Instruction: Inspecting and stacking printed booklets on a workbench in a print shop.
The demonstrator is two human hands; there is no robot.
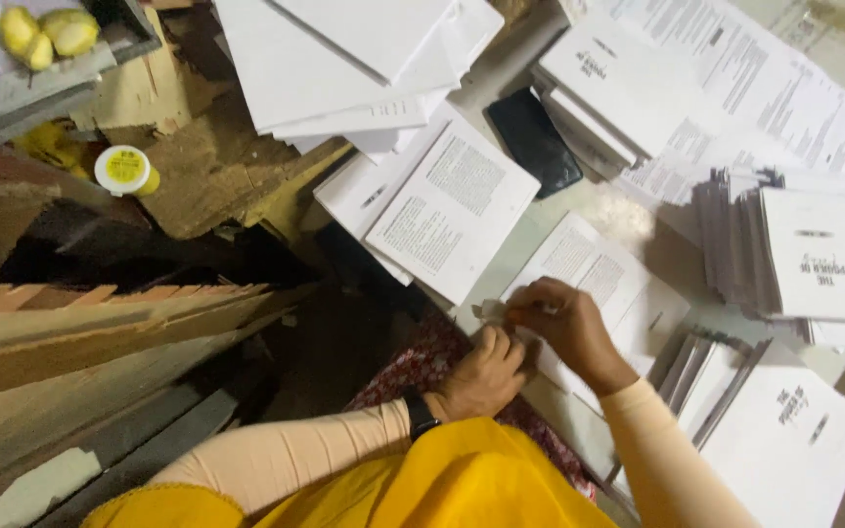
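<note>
My right hand (567,328) pinches the near corner of a folded printed sheet (599,269) that lies on the pale table. My left hand (486,376), with a black watch on its wrist, has its fingers curled against the same corner, just below the right hand. Both sleeves are peach and a yellow garment fills the bottom of the view. Whether the left fingers truly grip the paper is hard to tell, as they are partly hidden.
Another printed sheet (454,210) lies open just beyond. A black phone (535,142) rests near stacks of white booklets (819,254), (784,440), (344,59). At left are wooden planks (100,328), a yellow-lidded jar (124,168) and yellow fruit (46,31).
</note>
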